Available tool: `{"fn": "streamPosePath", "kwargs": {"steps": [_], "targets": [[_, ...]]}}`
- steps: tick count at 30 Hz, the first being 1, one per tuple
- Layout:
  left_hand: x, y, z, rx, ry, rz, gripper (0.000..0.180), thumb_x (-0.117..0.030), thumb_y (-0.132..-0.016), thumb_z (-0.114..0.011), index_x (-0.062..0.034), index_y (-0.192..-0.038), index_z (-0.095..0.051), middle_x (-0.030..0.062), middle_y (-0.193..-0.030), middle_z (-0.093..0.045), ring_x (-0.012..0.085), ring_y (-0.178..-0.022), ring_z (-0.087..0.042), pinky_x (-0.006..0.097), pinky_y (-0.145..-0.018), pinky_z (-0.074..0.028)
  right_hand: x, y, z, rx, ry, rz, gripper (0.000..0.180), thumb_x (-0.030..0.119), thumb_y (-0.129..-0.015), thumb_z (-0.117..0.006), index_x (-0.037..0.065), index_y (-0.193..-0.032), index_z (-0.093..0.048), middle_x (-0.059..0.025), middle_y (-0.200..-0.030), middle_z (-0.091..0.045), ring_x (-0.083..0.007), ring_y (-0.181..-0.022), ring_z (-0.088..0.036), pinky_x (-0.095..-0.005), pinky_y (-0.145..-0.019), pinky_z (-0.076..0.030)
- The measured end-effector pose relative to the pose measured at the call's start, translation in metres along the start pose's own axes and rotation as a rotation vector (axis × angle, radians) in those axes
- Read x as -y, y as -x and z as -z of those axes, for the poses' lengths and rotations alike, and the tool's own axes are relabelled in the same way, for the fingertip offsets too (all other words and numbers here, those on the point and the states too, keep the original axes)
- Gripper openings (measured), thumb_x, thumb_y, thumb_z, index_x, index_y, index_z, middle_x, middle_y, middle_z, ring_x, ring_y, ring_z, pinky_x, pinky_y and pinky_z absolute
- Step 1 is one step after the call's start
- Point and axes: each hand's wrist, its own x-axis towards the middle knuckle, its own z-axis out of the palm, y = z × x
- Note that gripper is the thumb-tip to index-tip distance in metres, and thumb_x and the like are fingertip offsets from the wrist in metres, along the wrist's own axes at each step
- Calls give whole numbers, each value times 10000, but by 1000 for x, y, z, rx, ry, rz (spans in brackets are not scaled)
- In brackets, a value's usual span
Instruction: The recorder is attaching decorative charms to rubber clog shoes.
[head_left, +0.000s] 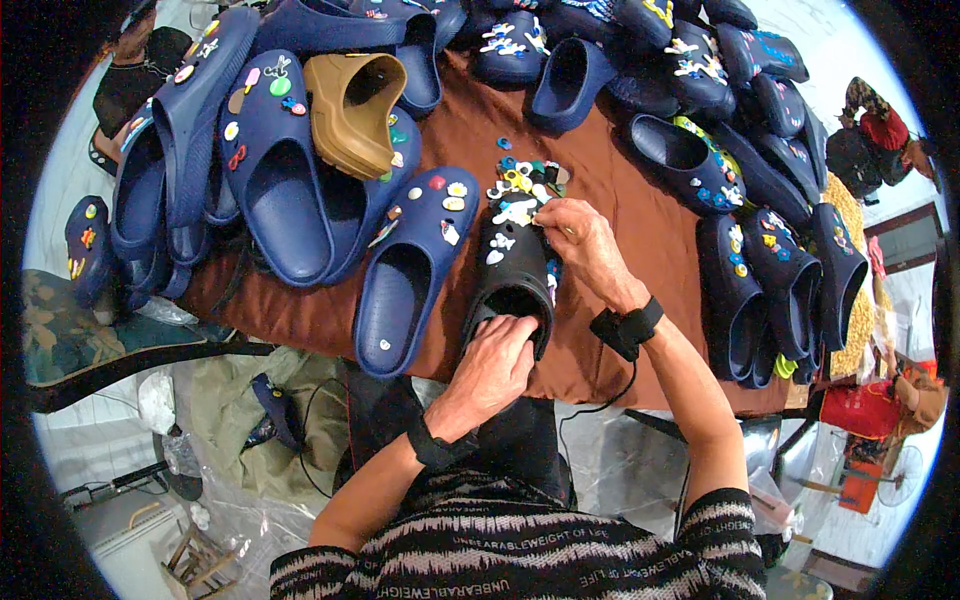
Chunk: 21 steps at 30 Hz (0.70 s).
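A black clog (490,285) lies on the brown cloth in front of me, toe pointing away, with white and colored charms on its upper. My left hand (492,362) reaches into its foot opening and holds it; the fingertips are hidden inside. At the right side of the toe, my right hand (585,240) is closed in a pinch on a small, light-colored shoe charm, partly covered by the fingers. Loose charms (520,178) in white, yellow, green and blue are heaped at the toe. A navy clog (395,300) with charms lies just left of the black one.
Navy clogs (285,215) crowd the left of the cloth-covered table (620,290), along with a tan clog (350,115). More clogs (680,160) are piled at the back and right. Black wristbands (628,327) sit on both wrists, and a cable hangs from the right one.
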Motion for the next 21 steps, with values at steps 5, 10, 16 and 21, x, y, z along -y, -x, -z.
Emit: {"fn": "streamPosePath", "kwargs": {"steps": [5, 10, 16, 21], "targets": [[0, 1, -1, -19, -6, 6, 226, -52, -914, -518, 44, -1111, -574, 246, -1041, -624, 437, -1015, -573, 495, -906, -447, 0, 4, 5, 92, 43, 73, 237, 130, -909, -665, 36, -1121, -714, -135, -1151, -657, -358, -1164, -561, -425, -1002, -456], [-2, -1, 0, 0, -13, 9, 222, -47, -909, -516, 40, -1105, -574, 244, -1029, -618, 437, -1007, -569, 499, -903, -446, -2, 18, 2, 95, 46, 50, 296, 215, -959, -639, 52, -1199, -699, -146, -1230, -602, -367, -1202, -523, -451, -1034, -426], [-3, -2, 1, 18, -19, -10, 217, -42, -904, -515, 34, -1098, -577, 236, -1010, -615, 428, -1004, -571, 492, -899, -450, 4, 17, 1, 74, 116, 84, 321, 257, -970, -634, 62, -1220, -692, -149, -1233, -583, -366, -1196, -521, -460, -1024, -419], [-1, -2, 2, 16, -2, -32, 211, -39, -902, -515, 33, -1089, -581, 235, -1008, -614, 426, -1003, -571, 485, -892, -454, 5, 17, -6, 59, 190, 97, 312, 234, -950, -651, 68, -1211, -694, -153, -1208, -583, -367, -1179, -531, -469, -1015, -423]]}}
